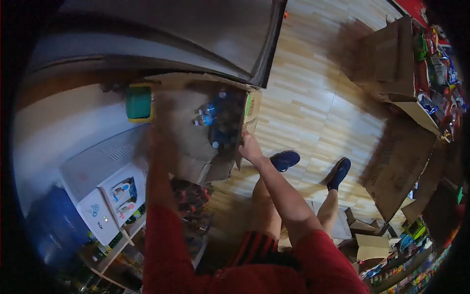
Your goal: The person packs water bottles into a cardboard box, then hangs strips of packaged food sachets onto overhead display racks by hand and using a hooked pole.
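A large open cardboard box [186,142] holds several plastic bottles [208,115], some with blue labels, grouped towards its right side. My right hand [250,147] is closed on the box's right edge, fingers wrapped over the cardboard wall. My left arm reaches up along the box's left side. My left hand [160,100] is dark and smeared there, so its fingers do not show clearly. Close beside it is a green block-like thing with a yellow edge [139,103], whose kind I cannot make out.
A white water dispenser [105,181] with a blue jug [56,225] stands at left. Behind the box is a large dark appliance [196,34]. Colourful packets [440,73] and more cardboard boxes [387,63] line the right. Wooden-look flooring [308,98] runs between.
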The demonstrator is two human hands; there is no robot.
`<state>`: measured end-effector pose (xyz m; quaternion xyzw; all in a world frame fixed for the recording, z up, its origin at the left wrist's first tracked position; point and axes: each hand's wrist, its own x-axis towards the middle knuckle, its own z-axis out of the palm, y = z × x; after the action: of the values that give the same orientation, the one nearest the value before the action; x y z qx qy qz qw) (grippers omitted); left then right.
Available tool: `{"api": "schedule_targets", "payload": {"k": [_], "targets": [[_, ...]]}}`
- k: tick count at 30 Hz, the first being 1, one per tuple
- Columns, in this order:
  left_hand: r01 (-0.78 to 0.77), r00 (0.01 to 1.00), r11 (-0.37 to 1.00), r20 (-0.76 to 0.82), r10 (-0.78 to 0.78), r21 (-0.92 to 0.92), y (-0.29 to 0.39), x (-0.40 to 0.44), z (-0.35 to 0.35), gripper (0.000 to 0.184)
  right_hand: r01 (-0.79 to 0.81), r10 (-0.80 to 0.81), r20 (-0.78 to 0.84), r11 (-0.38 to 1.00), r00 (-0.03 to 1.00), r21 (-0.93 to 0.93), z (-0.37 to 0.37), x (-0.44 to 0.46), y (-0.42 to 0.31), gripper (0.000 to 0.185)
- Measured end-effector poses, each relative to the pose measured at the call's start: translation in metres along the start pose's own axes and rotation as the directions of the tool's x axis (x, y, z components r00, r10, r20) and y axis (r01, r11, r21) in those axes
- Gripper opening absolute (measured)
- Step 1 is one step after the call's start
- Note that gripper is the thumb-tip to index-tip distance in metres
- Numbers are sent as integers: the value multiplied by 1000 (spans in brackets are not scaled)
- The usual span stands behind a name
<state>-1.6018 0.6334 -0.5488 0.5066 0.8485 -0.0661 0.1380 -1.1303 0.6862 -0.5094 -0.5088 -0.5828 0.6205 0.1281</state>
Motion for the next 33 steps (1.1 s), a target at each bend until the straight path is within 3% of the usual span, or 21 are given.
{"api": "schedule_targets", "payload": {"k": [1,2,4,5,8,11,12,14,18,21,25,29,30,33], "targets": [[5,998,977,-57,8,214,20,-10,-2,27,-33,33,-14,998,999,-51,1,0,-10,85],[-46,966,898,-211,152,438,56,-30,-14,29,-68,66,-32,992,997,-103,1,-1,-19,85],[-76,884,799,-330,330,596,115,-55,-37,34,-165,168,12,976,986,-142,2,3,-33,86],[-121,878,793,-309,366,597,143,-70,-50,36,-213,220,30,963,975,-164,-1,3,-37,86],[-292,949,873,8,314,389,213,-125,-82,45,35,-36,8,995,999,98,-4,0,-3,94],[-471,875,867,207,437,160,269,-156,-111,52,-214,188,119,939,975,269,-62,-36,-15,98],[-453,881,884,212,424,114,277,-163,-112,54,-295,266,136,912,954,283,-74,-48,-5,93],[-439,873,898,236,427,1,296,-178,-102,58,-317,322,21,918,947,236,-99,-74,27,87],[-456,859,882,200,472,-123,324,-182,-82,62,-439,432,-369,896,823,69,-139,-153,142,73],[-529,825,839,152,544,-130,354,-186,-83,63,-709,725,-332,678,603,193,-191,-235,170,63],[-602,792,796,172,586,59,437,-206,-118,67,-768,823,-344,555,451,320,-223,-328,194,54],[-695,694,719,262,670,0,529,-250,-141,72,-637,786,-433,614,440,466,-212,-400,235,49],[-728,659,686,272,702,-5,546,-260,-140,73,-592,769,-421,640,482,491,-217,-418,232,47],[-797,562,603,327,760,-31,614,-302,-135,76,-534,838,-409,545,361,646,-222,-462,223,45]]}}
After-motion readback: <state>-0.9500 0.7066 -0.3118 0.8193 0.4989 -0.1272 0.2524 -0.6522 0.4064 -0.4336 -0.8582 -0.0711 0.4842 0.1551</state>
